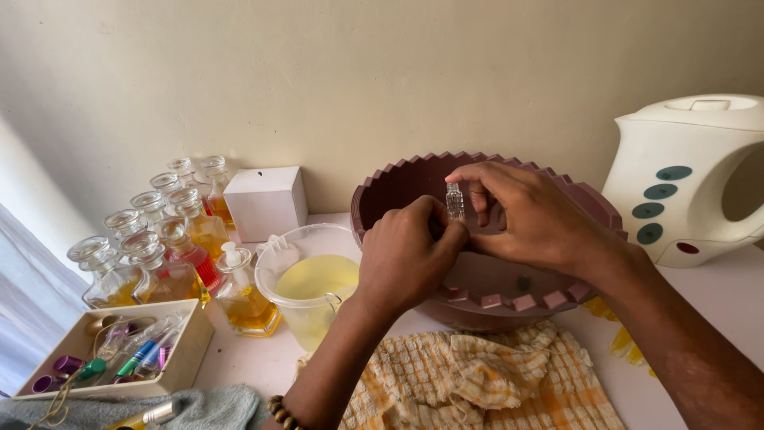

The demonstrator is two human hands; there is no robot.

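Observation:
A small clear glass vial (454, 201) is held upright over a maroon plastic basin (573, 199) with a zigzag rim. My right hand (533, 219) grips the vial near its top with fingertips. My left hand (410, 255) is closed just below and left of it, its fingers touching the vial's lower part. A beaded bracelet (280, 412) shows on my left wrist.
A clear jug of pale yellow liquid (306, 287) stands left of the basin. Several glass stoppered bottles (163, 247) with amber and red liquids, a white box (267, 201), a box of small tubes (119, 354), a white kettle (684, 175), a checked cloth (477, 382).

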